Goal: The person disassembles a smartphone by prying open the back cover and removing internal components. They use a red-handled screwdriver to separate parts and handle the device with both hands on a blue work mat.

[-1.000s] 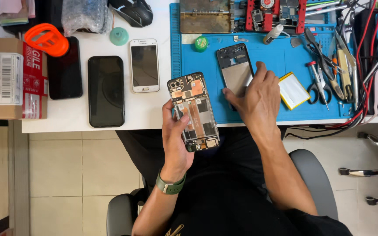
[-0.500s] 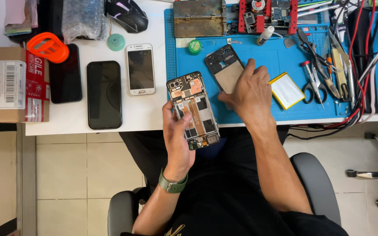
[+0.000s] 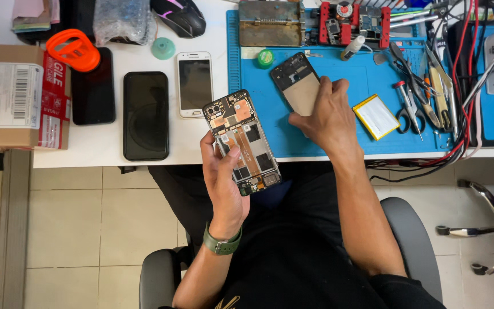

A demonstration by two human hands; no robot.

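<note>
My left hand (image 3: 224,177) grips an opened phone (image 3: 241,140) with its back off, its circuit boards and copper-coloured parts facing up, held over my lap at the table's front edge. My right hand (image 3: 324,117) rests on the blue work mat (image 3: 338,74), its fingers on the lower end of a dark phone back cover (image 3: 295,80) that lies flat there. A flat battery in yellowish wrap (image 3: 377,116) lies on the mat just right of that hand.
On the white table lie a white phone (image 3: 194,83), two black phones (image 3: 145,114) (image 3: 94,91), an orange suction tool (image 3: 74,50), a cardboard box (image 3: 21,97) and a computer mouse (image 3: 179,16). Scissors (image 3: 408,111), screwdrivers, cables and a red fixture (image 3: 353,23) crowd the mat's right and back.
My right hand has shifted slightly left onto the back cover's lower end. The opened phone in my left hand has stayed almost still.
</note>
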